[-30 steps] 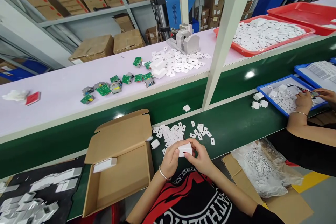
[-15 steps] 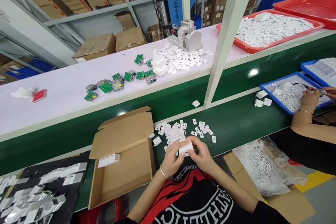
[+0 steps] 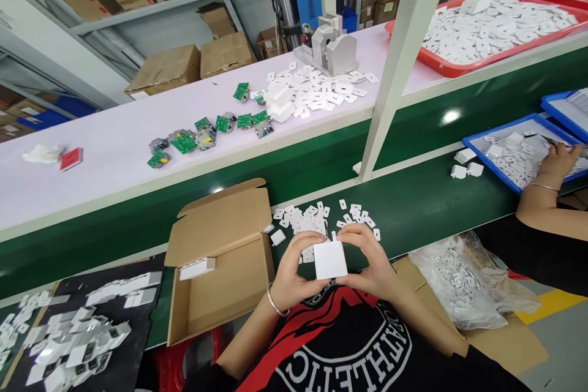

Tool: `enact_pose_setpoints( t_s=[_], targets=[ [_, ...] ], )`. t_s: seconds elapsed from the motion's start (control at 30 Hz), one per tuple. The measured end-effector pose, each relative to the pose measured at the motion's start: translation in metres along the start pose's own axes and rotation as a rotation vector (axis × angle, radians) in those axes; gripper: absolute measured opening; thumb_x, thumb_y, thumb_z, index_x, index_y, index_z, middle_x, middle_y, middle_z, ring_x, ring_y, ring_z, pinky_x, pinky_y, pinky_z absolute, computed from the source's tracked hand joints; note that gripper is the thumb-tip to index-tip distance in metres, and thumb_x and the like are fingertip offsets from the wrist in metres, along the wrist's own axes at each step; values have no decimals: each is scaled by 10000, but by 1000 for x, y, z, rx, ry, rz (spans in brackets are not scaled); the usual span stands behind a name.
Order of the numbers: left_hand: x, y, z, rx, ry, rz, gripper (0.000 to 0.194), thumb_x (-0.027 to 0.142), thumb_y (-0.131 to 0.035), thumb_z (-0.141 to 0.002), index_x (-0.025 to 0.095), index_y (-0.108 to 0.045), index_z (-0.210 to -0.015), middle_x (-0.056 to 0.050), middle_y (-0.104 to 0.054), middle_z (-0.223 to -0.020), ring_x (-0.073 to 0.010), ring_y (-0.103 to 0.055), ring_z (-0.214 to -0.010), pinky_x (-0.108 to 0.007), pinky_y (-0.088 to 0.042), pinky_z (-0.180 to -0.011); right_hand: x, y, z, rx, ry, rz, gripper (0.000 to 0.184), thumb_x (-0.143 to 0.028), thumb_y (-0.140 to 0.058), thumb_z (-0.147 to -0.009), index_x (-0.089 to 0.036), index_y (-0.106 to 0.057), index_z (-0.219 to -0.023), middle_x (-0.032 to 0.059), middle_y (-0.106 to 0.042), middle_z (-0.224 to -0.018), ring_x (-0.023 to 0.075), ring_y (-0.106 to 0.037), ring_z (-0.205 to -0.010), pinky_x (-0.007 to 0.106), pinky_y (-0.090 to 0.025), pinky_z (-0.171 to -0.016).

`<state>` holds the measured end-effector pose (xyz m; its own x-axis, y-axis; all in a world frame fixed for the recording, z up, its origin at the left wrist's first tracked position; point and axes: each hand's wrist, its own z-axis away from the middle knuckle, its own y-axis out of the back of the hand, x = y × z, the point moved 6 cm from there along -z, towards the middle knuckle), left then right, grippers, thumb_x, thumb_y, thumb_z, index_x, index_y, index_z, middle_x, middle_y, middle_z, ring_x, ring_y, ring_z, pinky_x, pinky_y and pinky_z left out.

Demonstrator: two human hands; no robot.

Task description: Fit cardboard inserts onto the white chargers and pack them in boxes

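Note:
A white charger housing (image 3: 331,260) is held in front of my chest, its broad flat face turned up toward me. My left hand (image 3: 296,266) grips its left side, fingertips at the top edge and thumb at the bottom. On the right side my right hand (image 3: 370,260) does the same, fingers bent and thumb along the lower edge. A small white tab shows at the housing's top edge between my fingertips. Just beyond my hands lies a heap of small white plates (image 3: 305,219) on the green bench, with one white housing (image 3: 278,237) to its left.
An open cardboard box (image 3: 220,294) with a white carton stands left, beside a black mat (image 3: 138,331) piled with white housings. Green circuit boards (image 3: 185,142) and a metal fixture (image 3: 337,52) sit on the upper shelf. At right, a co-worker's hand (image 3: 558,162) works over a blue-rimmed tray (image 3: 491,171).
The housing has been turned so a broad square face shows, and my hands have shifted to grip it by its sides. The view has shifted slightly.

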<state>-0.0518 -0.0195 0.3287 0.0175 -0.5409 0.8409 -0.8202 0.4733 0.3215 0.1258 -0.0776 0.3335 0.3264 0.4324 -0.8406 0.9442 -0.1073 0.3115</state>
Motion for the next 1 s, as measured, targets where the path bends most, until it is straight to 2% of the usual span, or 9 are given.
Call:
enact_pose_setpoints(
  t_s=[0.17, 0.33, 0.53, 0.63, 0.73, 0.87, 0.93, 1.0],
  targets=[
    [17, 1, -1, 11, -19, 94, 600, 537, -775, -896, 244, -607, -1392, -132, -676, -1249, -295, -662, -1158, -473, -570, -993, -20, 8, -1, 46, 53, -5, 603, -598, -728, -925, -297, -550, -1416, 114, -656, -1225, 295, -656, -1120, 460, -569, -958],
    [31, -1, -6, 91, -88, 88, 552, 514, -760, -901, 221, -634, -1351, -118, -704, -1140, -279, -701, -1056, -455, -607, -914, -32, 8, -2, 85, 71, -6, 628, -537, -795, -892, -295, -547, -1416, 101, -659, -1197, 288, -648, -1089, 445, -575, -929],
    [44, -2, -9, 226, -204, 13, 518, 454, -737, -901, 206, -616, -1340, -99, -663, -1076, -260, -691, -990, -438, -611, -847, -29, -3, -3, 103, -7, -250, 569, -401, -843, -849, -332, -581, -1350, 65, -624, -1136, 272, -614, -1034, 429, -542, -880],
    [46, -2, -10, 236, -226, 11, 513, 472, -730, -903, 207, -618, -1328, -86, -652, -1051, -246, -673, -958, -421, -598, -830, -25, -9, -1, 135, -54, -350, 568, -352, -842, -818, -338, -586, -1325, 59, -589, -1125, 271, -580, -1028, 416, -522, -852],
    [38, -2, -7, 214, -164, 49, 532, 541, -730, -906, 217, -625, -1314, -84, -649, -1064, -247, -653, -983, -416, -576, -869, -22, -12, 0, 164, -81, -353, 562, -342, -848, -808, -343, -591, -1308, 49, -574, -1115, 260, -551, -1017, 400, -490, -855],
    [15, -4, -3, 125, 86, 115, 547, 621, -711, -912, 245, -638, -1302, -88, -622, -1101, -248, -618, -1004, -389, -546, -866, -14, -9, -3, 211, -156, -319, 479, -426, -846, -845, -335, -614, -1253, 24, -562, -1039, 234, -533, -946, 376, -451, -833],
    [8, -6, -2, 84, 163, 167, 538, 603, -719, -913, 250, -634, -1310, -88, -606, -1105, -244, -613, -994, -377, -540, -854, -10, -8, -5, 230, -189, -310, 449, -477, -841, -852, -328, -627, -1218, 15, -557, -1011, 225, -525, -916, 370, -442, -817],
    [7, -7, -4, 67, 180, 211, 513, 547, -742, -911, 252, -629, -1316, -86, -603, -1108, -240, -617, -996, -369, -542, -865, -7, -7, -7, 236, -203, -309, 454, -519, -835, -850, -323, -629, -1203, 14, -557, -1004, 224, -522, -907, 369, -441, -808]
  ],
)
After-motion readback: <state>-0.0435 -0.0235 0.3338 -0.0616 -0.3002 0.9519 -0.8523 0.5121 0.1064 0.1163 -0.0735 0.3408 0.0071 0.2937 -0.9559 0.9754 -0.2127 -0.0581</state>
